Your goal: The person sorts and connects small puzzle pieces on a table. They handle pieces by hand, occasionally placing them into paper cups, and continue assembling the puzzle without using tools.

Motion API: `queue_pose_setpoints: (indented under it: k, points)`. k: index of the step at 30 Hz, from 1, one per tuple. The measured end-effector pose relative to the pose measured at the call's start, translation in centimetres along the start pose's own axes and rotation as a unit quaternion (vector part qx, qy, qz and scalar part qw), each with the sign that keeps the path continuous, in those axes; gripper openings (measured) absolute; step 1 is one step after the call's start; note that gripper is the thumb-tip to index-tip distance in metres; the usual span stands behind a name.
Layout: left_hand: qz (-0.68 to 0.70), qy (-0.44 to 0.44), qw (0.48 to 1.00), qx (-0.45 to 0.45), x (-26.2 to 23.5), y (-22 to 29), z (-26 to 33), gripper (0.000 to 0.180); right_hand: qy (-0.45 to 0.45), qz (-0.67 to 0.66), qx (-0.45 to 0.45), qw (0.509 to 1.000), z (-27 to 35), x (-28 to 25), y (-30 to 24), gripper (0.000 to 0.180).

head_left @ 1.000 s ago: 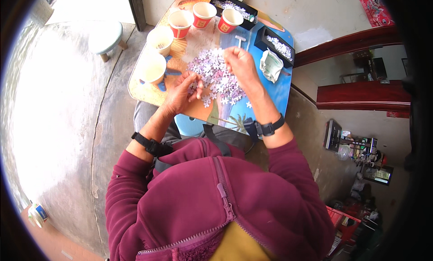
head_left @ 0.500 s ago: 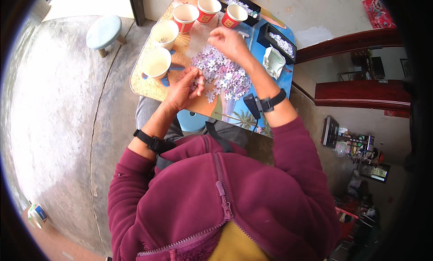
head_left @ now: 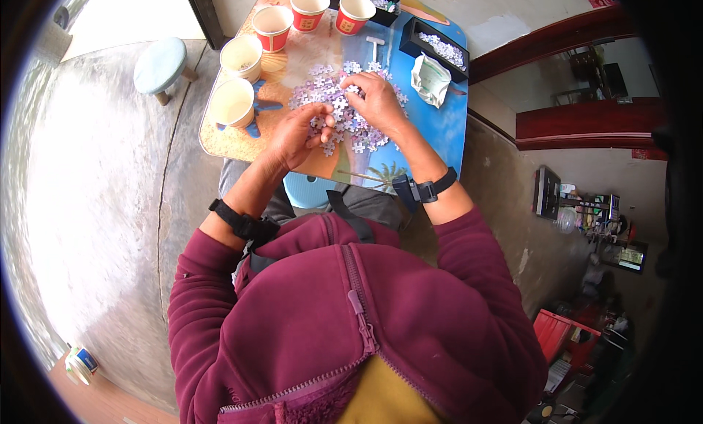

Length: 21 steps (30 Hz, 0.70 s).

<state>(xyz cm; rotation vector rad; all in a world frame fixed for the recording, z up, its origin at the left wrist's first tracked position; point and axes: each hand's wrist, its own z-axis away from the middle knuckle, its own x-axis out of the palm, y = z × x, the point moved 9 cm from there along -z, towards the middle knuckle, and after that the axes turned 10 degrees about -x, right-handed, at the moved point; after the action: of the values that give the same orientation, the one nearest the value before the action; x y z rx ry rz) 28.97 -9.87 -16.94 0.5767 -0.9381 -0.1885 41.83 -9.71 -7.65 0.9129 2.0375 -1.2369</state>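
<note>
Grey concrete floor, sunlit at left; pale blue round stool; dark red wooden beams right.

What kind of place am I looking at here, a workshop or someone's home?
Probably a plain room in a home rather than a workshop: a bare concrete floor, a small low table with a colourful printed top, and a little round stool beside it. Both hands sort jigsaw pieces near paper cups.

Person wears a maroon fleece jacket, front zip part open over a mustard-yellow top. Sleeves long, pushed up the forearms. Black band on left wrist; black strap with a blocky black unit on right wrist. Hands bare.
</note>
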Motion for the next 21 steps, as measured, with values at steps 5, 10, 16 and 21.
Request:
queue_pose_setpoints:
  k: [5, 10, 16, 21]
  points:
    - [0.048, -0.025, 0.996, -0.076, 1.7, -1.4, -1.1, 0.048, 0.041, -0.157, 0.133, 0.978, 1.4, -1.6, -0.6, 0.021]
    - [0.174, -0.046, 0.98, -0.084, 1.8, -1.9, -1.9, 0.054, -0.022, -0.259, 0.161, 0.952, 2.1, 1.0, -2.9, 0.02]
    - [0.232, -0.062, 0.966, -0.094, 0.7, -2.2, -1.8, 0.04, 0.031, -0.349, 0.172, 0.921, 3.4, 1.5, -2.3, 0.02]
    - [0.145, -0.096, 0.982, -0.071, 0.9, -1.8, -1.2, 0.034, 0.074, -0.432, 0.208, 0.875, 4.5, 1.4, -0.9, 0.018]
